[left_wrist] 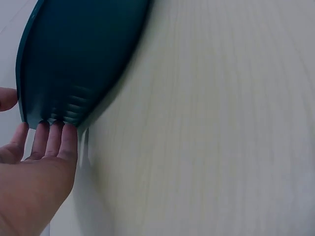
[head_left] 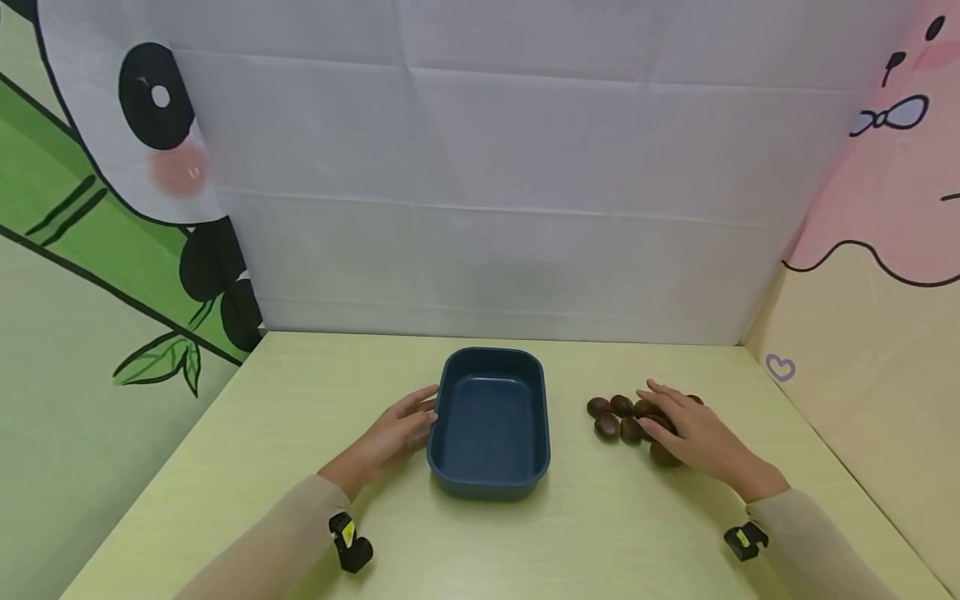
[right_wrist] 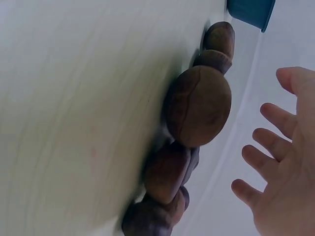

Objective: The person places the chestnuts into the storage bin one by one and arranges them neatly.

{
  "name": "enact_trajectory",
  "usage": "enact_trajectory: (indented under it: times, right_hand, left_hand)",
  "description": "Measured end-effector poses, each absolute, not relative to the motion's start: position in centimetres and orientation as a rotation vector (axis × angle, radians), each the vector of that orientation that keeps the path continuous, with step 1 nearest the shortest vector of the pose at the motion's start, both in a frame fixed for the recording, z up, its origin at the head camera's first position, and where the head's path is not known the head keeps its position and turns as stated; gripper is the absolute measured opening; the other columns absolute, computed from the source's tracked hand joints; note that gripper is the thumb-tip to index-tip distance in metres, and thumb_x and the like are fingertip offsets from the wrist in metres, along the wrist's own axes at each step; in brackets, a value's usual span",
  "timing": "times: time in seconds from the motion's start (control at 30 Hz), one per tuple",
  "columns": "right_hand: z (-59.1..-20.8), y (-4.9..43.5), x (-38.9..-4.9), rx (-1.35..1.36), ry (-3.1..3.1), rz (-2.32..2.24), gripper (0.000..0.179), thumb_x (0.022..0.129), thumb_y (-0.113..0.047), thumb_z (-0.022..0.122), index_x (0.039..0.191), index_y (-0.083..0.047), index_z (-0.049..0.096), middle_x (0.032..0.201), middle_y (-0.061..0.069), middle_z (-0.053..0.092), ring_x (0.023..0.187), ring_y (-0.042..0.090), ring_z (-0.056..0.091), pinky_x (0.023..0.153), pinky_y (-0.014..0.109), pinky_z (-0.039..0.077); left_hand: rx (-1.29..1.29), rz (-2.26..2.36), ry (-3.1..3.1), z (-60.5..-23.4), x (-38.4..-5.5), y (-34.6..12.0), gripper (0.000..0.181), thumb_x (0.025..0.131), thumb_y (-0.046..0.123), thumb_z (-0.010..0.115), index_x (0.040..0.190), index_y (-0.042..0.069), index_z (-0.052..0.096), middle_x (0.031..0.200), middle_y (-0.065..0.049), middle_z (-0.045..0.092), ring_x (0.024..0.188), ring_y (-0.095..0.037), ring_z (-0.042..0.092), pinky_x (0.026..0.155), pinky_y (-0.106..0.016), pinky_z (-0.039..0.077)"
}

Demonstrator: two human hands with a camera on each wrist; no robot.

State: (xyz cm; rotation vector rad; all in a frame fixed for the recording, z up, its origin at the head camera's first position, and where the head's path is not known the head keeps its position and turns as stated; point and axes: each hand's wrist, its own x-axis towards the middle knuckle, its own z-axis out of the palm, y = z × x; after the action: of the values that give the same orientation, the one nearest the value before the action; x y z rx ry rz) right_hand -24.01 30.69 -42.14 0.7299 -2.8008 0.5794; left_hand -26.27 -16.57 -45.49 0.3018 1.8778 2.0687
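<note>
the left hand [head_left: 393, 433] lies flat on the table [head_left: 300, 400], right beside the blue tray [head_left: 491, 425]. its fingers [left_wrist: 59, 140] are straight and close together, and the tips touch the outer wall of the tray [left_wrist: 74, 59] on the side nearest that hand. the thumb sits a bit apart, up by the tray's rim. this hand holds nothing; it only touches the tray wall.

the tray is a deep blue box shape with round corners. it sits between the two hands, and nothing shows inside it.

the right hand [head_left: 686, 433] is over a small heap of brown nuts [head_left: 618, 417], on the far side of the tray from the left hand. the nuts are round, dark and shiny, and they lie close together, some touching each other. in the right wrist view the fingers [right_wrist: 268, 160] are spread out and loose, with a gap between them and the nuts [right_wrist: 197, 105]. so this hand is above the nuts and does not grip any. from the head view the hand covers a few of the nuts, and i cannot tell if the palm rests on those.

the nuts are near the tray but do not touch it.

both arms wear light tan sleeves [head_left: 285, 533]. a small black clip with a yellow bit [head_left: 348, 542] sits at each wrist.

behind the hands there is a white cloth wall [head_left: 487, 192] with a panda picture [head_left: 150, 125] past the left hand.
</note>
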Motion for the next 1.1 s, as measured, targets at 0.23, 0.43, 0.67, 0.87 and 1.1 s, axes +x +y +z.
enact_trajectory:
  times: [0.23, 0.43, 0.67, 0.87, 1.1]
  right_hand:
    - [-41.9, 28.9, -25.0, 0.815, -2.808, 0.702, 0.045, 0.101, -0.025, 0.062, 0.137, 0.001, 0.056, 0.136, 0.019, 0.058, 0.125, 0.038, 0.053, 0.099, 0.056, 0.043]
    - [-42.1, 27.4, -25.9, 0.866, -2.835, 0.709, 0.041, 0.096, -0.020, 0.069, 0.133, -0.002, 0.062, 0.129, 0.011, 0.064, 0.120, 0.032, 0.058, 0.098, 0.050, 0.046]
    - [-42.7, 26.7, -26.2, 0.812, -2.885, 0.642, 0.041, 0.090, -0.023, 0.076, 0.125, -0.003, 0.066, 0.123, 0.012, 0.065, 0.117, 0.034, 0.059, 0.097, 0.052, 0.047]
    - [-42.9, 26.3, -26.6, 0.796, -2.913, 0.573, 0.041, 0.086, -0.024, 0.081, 0.120, -0.004, 0.068, 0.116, 0.011, 0.066, 0.110, 0.034, 0.060, 0.093, 0.051, 0.048]
    - [-42.8, 25.8, -26.6, 0.796, -2.928, 0.543, 0.039, 0.084, -0.021, 0.082, 0.116, -0.004, 0.068, 0.113, 0.010, 0.066, 0.104, 0.032, 0.062, 0.089, 0.049, 0.049]
  left_hand:
    - [0.299, 2.068, 1.876, -45.5, -26.3, -16.6, 0.060, 0.103, 0.008, 0.049, 0.158, 0.005, 0.025, 0.159, -0.025, 0.025, 0.143, -0.039, 0.032, 0.112, -0.048, 0.034]
    - [0.313, 2.072, 1.870, -45.3, -26.2, -16.6, 0.060, 0.103, 0.007, 0.047, 0.158, 0.004, 0.024, 0.159, -0.026, 0.024, 0.143, -0.040, 0.032, 0.112, -0.050, 0.033]
    - [0.324, 2.072, 1.854, -45.5, -26.3, -16.6, 0.059, 0.103, 0.006, 0.045, 0.158, 0.004, 0.023, 0.160, -0.026, 0.023, 0.143, -0.040, 0.030, 0.113, -0.049, 0.031]
    - [0.334, 2.075, 1.870, -45.4, -26.3, -16.5, 0.061, 0.103, 0.008, 0.047, 0.158, 0.002, 0.022, 0.160, -0.028, 0.023, 0.143, -0.042, 0.029, 0.114, -0.052, 0.029]
    - [0.322, 2.062, 1.883, -45.5, -26.4, -16.4, 0.059, 0.103, 0.007, 0.046, 0.158, 0.003, 0.024, 0.159, -0.026, 0.024, 0.143, -0.040, 0.030, 0.114, -0.051, 0.030]
